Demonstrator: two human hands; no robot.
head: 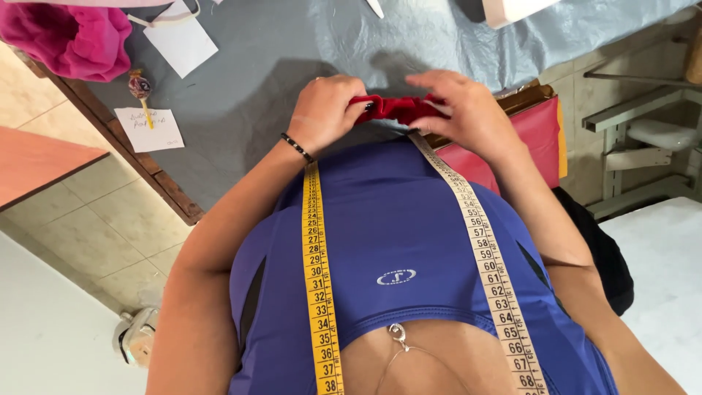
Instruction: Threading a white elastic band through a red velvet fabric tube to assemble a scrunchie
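left hand [322, 110] and right hand [468, 110] both closed on a gathered red fabric piece [398, 107], held between them over the grey-covered table [278, 58]; no containers discernible.

A sewing workshop, by all signs. Measuring tape [319, 292] draped round the neck, grey cloth [292, 51] spread over a worktable [139, 157], pink fabric [69, 36] heaped at one corner, paper notes [150, 129] alongside.

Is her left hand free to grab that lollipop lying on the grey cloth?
Probably not right away: the left hand is gripping the red fabric together with the right hand. The lollipop lies apart, with bare grey cloth between.
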